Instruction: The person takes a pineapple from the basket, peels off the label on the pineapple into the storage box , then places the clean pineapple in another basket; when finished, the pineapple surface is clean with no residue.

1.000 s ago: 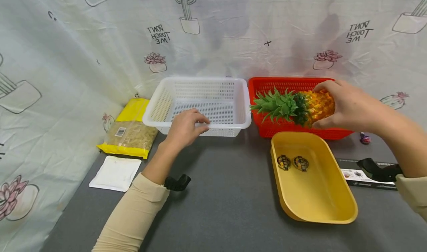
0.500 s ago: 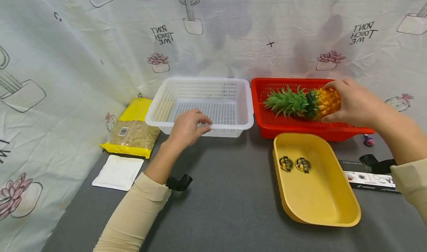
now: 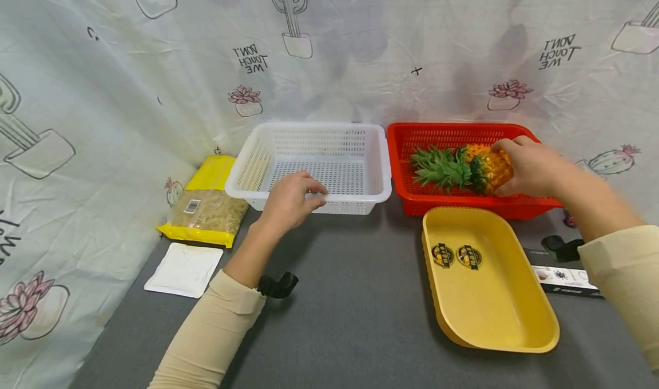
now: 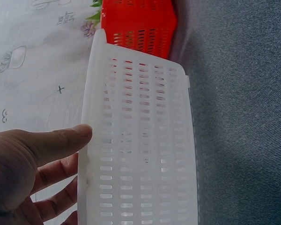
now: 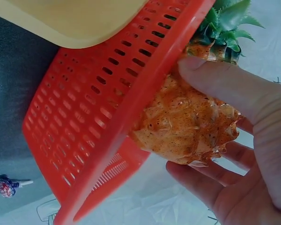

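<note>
My right hand (image 3: 532, 166) grips a pineapple (image 3: 491, 163) by its orange body, thumb on the near side and fingers on the far side. The fruit lies sideways inside the red basket (image 3: 427, 199), its green leaves pointing left. In the right wrist view, the basket's rim covers part of the fruit (image 5: 187, 119). My left hand (image 3: 293, 201) holds the near rim of the white basket (image 3: 378, 193). Its thumb (image 4: 77, 136) lies over that rim in the left wrist view, with the other fingers partly hidden behind the wall.
A yellow tray (image 3: 489, 303) stands in front of the red basket. Right of it are a black-and-white box (image 3: 566, 280) and a lollipop (image 5: 5, 186). At left lie a yellow bag (image 3: 208, 203) and a white packet (image 3: 184, 270). A printed curtain (image 3: 334, 40) hangs behind.
My right hand has lowered the pineapple into the red basket, and the leaves have dropped below its rim level. The basket shifted slightly during this. My left hand stays at the white basket.
</note>
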Available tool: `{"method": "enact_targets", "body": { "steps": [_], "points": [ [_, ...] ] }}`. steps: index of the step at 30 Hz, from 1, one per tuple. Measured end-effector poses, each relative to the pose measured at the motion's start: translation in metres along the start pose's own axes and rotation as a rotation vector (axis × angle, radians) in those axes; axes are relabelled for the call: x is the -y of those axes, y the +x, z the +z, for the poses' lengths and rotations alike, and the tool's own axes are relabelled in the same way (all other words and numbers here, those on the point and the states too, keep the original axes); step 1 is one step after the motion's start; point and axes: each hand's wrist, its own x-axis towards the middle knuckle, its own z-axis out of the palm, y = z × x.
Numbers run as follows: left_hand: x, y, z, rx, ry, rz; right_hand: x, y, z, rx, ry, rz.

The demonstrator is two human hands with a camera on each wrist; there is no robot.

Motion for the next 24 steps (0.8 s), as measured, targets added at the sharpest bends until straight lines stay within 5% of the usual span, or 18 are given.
{"method": "enact_targets", "body": {
  "steps": [24],
  "points": [
    [0.004,0.001,0.004,-0.007,-0.011,0.003,-0.007,0.026,0.005,0.166,-0.011,0.032]
  ]
}}
